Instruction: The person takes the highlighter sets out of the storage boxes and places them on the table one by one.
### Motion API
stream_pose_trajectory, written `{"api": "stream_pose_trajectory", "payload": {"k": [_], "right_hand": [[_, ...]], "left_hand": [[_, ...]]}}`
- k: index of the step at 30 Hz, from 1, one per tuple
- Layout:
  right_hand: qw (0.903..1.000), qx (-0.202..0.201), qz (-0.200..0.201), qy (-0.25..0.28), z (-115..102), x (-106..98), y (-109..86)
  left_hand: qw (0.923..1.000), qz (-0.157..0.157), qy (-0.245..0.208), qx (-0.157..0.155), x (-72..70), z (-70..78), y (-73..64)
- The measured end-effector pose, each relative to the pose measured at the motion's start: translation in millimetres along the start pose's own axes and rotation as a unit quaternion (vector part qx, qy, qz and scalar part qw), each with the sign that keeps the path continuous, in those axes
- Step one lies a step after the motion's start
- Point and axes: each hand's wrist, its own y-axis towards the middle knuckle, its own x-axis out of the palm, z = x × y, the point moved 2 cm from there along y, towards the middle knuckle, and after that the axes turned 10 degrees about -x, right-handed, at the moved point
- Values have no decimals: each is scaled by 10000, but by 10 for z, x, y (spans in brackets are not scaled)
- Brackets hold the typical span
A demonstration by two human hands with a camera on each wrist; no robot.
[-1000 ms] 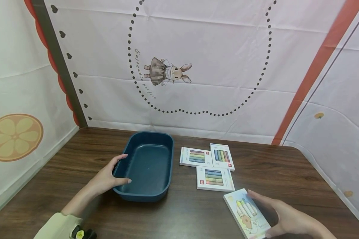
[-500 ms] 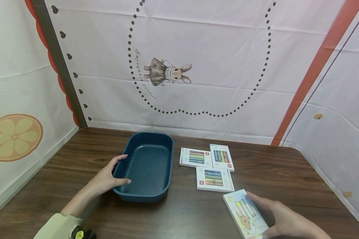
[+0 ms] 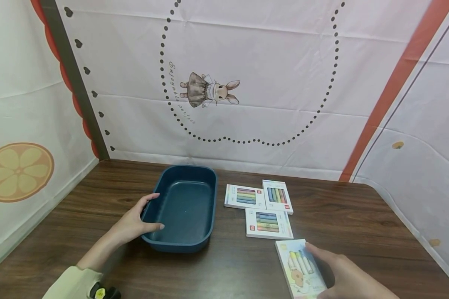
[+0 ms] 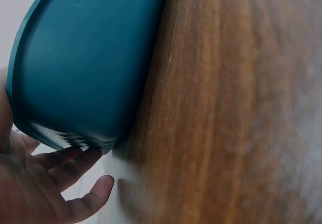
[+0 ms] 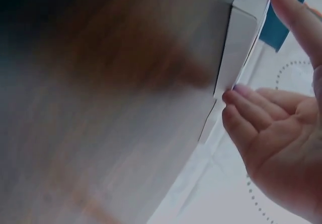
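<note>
My left hand (image 3: 132, 224) grips the left rim of a dark blue rectangular tub (image 3: 185, 214). In the left wrist view its fingers (image 4: 75, 166) touch the tub's outer wall. At the lower right of the head view, my right hand (image 3: 344, 274) holds a white crayon box (image 3: 301, 268) by its edges, thumb on the near side. That box shows a printed picture of crayons and a small brown animal. Right wrist view: the fingertips (image 5: 234, 95) touch the box's narrow end (image 5: 239, 48). Whether the box rests on the table is unclear.
Three white crayon boxes with windows lie right of the tub: one on the left (image 3: 245, 197), one at the back (image 3: 277, 197), one in front (image 3: 268, 223). They touch or nearly touch. A printed cloth (image 3: 269, 83) hangs behind the brown wooden table (image 3: 232, 270).
My right hand has shifted a little to the left with the crayon box, which has turned slightly more upright in the head view. The left hand and tub have stayed still.
</note>
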Motion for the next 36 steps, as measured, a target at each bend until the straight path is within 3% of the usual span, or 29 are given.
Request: {"api": "stream_pose_trajectory", "payload": {"k": [3,9,15,36], "right_hand": [[9993,335,144,41,-49,54,21],[9981,534,313,-26,-130,127,39],[9939,991,475,-78,-164,171,94],[9933,1006,549,-118,-168,203,130]], "left_hand": [[10000,5,8,-10,0,0,0],[10000,37,21,33,0,-4,2],[10000,32,6,41,-3,-1,-2],[10000,10,1,6,2,-5,6]]}}
